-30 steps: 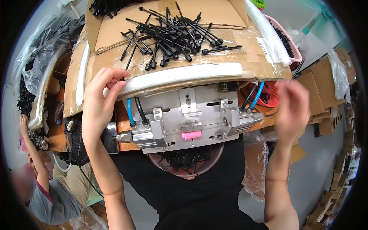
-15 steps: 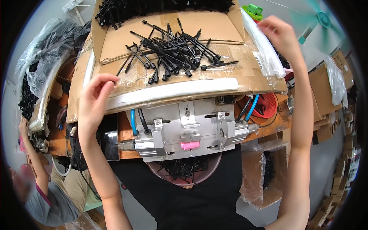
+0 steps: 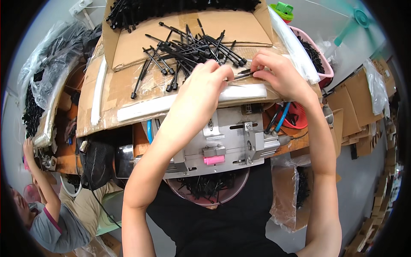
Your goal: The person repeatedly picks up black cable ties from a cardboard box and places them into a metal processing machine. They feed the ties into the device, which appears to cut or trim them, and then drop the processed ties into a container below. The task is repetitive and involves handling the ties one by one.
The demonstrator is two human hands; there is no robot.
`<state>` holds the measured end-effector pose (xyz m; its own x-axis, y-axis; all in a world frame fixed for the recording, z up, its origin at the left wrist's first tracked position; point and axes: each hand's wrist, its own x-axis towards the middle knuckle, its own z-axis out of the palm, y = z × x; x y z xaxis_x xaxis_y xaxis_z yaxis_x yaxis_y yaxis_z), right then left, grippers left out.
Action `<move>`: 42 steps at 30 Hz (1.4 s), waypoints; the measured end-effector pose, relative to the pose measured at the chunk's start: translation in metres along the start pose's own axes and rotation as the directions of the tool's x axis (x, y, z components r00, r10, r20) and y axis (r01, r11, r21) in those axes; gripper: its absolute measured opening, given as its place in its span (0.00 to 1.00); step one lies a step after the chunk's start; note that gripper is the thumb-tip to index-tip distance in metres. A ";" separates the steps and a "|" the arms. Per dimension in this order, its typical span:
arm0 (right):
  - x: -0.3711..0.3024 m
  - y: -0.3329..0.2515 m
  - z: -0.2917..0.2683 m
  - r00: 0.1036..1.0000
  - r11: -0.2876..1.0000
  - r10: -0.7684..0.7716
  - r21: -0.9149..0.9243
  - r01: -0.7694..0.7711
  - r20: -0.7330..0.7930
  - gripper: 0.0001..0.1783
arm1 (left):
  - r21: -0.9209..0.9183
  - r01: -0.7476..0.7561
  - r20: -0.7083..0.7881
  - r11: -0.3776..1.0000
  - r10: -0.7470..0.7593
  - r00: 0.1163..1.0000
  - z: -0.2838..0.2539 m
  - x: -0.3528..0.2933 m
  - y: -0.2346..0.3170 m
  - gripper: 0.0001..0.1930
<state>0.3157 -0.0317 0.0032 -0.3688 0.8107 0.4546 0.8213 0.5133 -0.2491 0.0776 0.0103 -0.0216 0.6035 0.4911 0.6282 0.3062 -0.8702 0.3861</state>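
Observation:
Slim black rods with knobbed ends lie in a loose pile [image 3: 188, 51] on a taped cardboard surface [image 3: 145, 92]. My left hand [image 3: 203, 88] is at the pile's front edge, its fingers curled together; what they hold is hidden. Close by on the right, my right hand [image 3: 278, 73] pinches a black rod [image 3: 244, 74] with thumb and fingers. That rod lies between the two hands, its left end near my left fingertips. Below the cardboard sits a metal fixture [image 3: 231, 150] with clamp blocks and a pink piece [image 3: 214, 159] at its middle, partly covered by my left forearm.
An open cardboard box [image 3: 184, 5] full of black rods stands behind. A bowl [image 3: 246, 180] of black parts sits under the fixture. On the right are a red basket [image 3: 299, 118] and a pink basket [image 3: 327, 70]. A co-worker [image 3: 55, 222] sits at the left.
My left hand has moved right and in front of the pile. My right hand has come in from the far right edge and now pinches a rod. A rod now lies at the pile's left.

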 end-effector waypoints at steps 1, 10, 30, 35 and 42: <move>0.000 0.000 -0.001 1.000 1.000 0.018 0.016 -0.018 -0.001 0.06 | 0.000 0.003 0.052 1.000 -0.003 0.999 0.000 0.002 0.000 0.07; 0.002 -0.013 -0.004 0.998 0.984 0.019 0.178 -0.007 -0.065 0.06 | -0.196 0.069 0.209 0.978 -0.027 0.977 -0.026 0.000 -0.003 0.08; 0.033 -0.023 -0.038 0.834 0.807 0.482 0.506 -0.304 -0.267 0.10 | 0.282 0.209 0.104 0.936 -0.246 0.964 0.031 -0.176 0.093 0.34; -0.006 -0.031 -0.051 0.781 0.504 0.547 0.864 -0.019 -0.302 0.15 | 0.309 0.205 0.156 0.929 -0.262 0.953 0.038 -0.182 0.094 0.33; -0.053 -0.060 -0.047 0.825 0.609 0.339 0.774 0.174 -0.452 0.15 | 0.285 0.222 0.176 0.933 -0.278 0.944 0.036 -0.172 0.092 0.35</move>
<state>0.3067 -0.1181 0.0343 0.1708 0.7155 0.6775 0.0994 0.6715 -0.7343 0.0280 -0.1557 -0.1186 0.6142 0.6986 0.3671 0.6289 -0.7143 0.3071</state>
